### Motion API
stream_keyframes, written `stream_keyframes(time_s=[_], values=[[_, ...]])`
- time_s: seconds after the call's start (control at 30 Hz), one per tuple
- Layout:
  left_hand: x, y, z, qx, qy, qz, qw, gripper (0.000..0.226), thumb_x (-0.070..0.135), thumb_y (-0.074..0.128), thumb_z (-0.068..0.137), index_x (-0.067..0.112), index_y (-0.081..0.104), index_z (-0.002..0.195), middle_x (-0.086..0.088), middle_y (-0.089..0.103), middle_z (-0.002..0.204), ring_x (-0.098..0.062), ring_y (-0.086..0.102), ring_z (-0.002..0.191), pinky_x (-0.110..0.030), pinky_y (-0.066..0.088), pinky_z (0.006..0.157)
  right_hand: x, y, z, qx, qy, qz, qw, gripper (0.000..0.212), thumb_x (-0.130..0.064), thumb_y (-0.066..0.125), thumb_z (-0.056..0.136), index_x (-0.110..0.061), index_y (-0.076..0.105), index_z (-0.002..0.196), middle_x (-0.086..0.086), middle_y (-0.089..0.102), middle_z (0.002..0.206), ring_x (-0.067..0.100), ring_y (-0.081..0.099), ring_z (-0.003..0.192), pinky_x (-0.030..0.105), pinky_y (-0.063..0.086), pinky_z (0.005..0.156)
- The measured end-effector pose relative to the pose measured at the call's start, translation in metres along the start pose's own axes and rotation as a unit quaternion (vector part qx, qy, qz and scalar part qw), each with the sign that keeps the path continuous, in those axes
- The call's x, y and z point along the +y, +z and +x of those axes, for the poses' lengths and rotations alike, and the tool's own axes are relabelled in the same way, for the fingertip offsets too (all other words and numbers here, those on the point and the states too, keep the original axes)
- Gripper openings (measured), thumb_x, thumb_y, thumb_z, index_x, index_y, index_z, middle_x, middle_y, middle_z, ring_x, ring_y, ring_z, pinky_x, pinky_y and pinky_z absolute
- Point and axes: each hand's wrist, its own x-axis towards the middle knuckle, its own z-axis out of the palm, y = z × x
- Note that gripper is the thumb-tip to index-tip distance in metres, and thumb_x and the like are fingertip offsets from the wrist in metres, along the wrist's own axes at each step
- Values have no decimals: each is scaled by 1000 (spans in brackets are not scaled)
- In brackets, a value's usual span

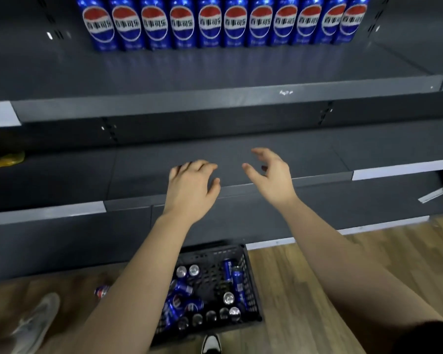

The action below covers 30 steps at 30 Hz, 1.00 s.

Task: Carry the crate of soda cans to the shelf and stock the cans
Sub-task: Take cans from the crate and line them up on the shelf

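Both hands empty above the crate (251,284): left hand (189,190) and right hand (273,177), fingers loosely spread. Loose cans (187,302) inside the crate. Shelved row of cans (223,21) far above it.

arms: bare, sleeveless | left shoe (33,325): grey | right shoe (211,344): black-white

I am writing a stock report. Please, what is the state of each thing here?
left hand: open, empty
right hand: open, empty
crate: on floor, partly filled
cans in crate: some upright, some lying
row of cans: upright on upper shelf
stray can: lying on floor
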Motion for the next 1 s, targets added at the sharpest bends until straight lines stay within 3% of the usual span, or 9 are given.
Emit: stream_keyframes(time_s=[0.07, 0.37, 0.63, 0.8, 1.0], values=[[-6, 13, -11, -17, -11, 0, 1000, 39, 34, 46, 96, 22, 54, 133, 3, 54, 136, -20, 48, 123, -36, 26, 105, 16, 12, -12, -28, 22, -5, 999, 45, -31, 67, 90, -14, 58, 131, 1, 59, 132, 13, 54, 121, 11, 42, 85], [-29, 83, -64, -119, -74, 14, 990, 40, 34, 48, 95, 22, 53, 133, 1, 56, 132, -24, 51, 120, -37, 28, 101, 95, 65, -68, -118, 124, -19, 985, 45, -31, 70, 88, -13, 61, 129, 2, 64, 125, 17, 60, 113, 30, 49, 94], [-53, 139, -96, -183, -113, 18, 976, 40, 35, 42, 96, 25, 50, 134, 3, 54, 133, -21, 47, 122, -37, 26, 103, 147, 104, -98, -196, 171, -48, 964, 48, -34, 67, 90, -14, 57, 132, 1, 62, 129, 18, 60, 113, 26, 46, 93], [-72, 183, -116, -197, -120, 25, 973, 40, 35, 42, 96, 25, 49, 134, 2, 54, 132, -22, 47, 122, -38, 26, 103, 184, 138, -118, -226, 187, -71, 953, 47, -34, 67, 90, -13, 58, 131, 4, 66, 121, 20, 61, 109, 28, 47, 93], [-106, 272, -146, -207, -142, 25, 968, 39, 32, 45, 95, 23, 53, 132, -1, 56, 129, -24, 48, 121, -38, 26, 102, 253, 195, -155, -248, 207, -77, 943, 46, -32, 69, 90, -14, 59, 131, 1, 67, 119, 15, 62, 106, 15, 39, 83]])
